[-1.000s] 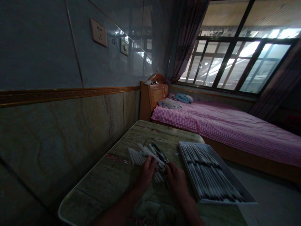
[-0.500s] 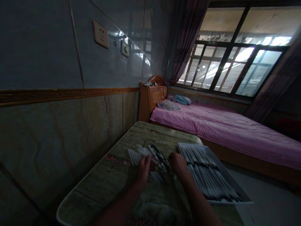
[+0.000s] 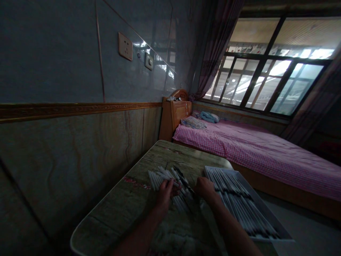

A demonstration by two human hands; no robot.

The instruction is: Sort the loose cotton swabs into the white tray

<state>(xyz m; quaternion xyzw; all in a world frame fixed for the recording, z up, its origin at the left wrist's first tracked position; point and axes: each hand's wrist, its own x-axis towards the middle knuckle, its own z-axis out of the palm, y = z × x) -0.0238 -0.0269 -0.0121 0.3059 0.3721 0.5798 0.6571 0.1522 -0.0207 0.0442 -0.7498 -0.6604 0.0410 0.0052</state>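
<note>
A loose pile of slim white tubes point(image 3: 155, 180) lies on the table, with thin dark pieces point(image 3: 181, 174) among it; they look like pen parts. At the pile's near edge, my left hand point(image 3: 165, 192) has its thumb and fingers closed around a white tube point(image 3: 174, 182). My right hand point(image 3: 204, 187) is curled closed, just right of the dark pieces. What its fingers hold, if anything, is hidden. Beside it, a shallow white tray point(image 3: 269, 206) contains rows of white sticks with black ends point(image 3: 234, 202), probably pens.
The table point(image 3: 112, 217) has a stone-like patterned top and rounded corners. A tiled wall point(image 3: 106, 138) runs along its left. Beyond the far edge stands a bed with a pink checked sheet point(image 3: 239, 142) and a wooden headboard point(image 3: 181, 112).
The camera view has shifted slightly, so everything sits a little lower and further right. My left fingers have closed in around the white tube; my right hand stays by the tray.
</note>
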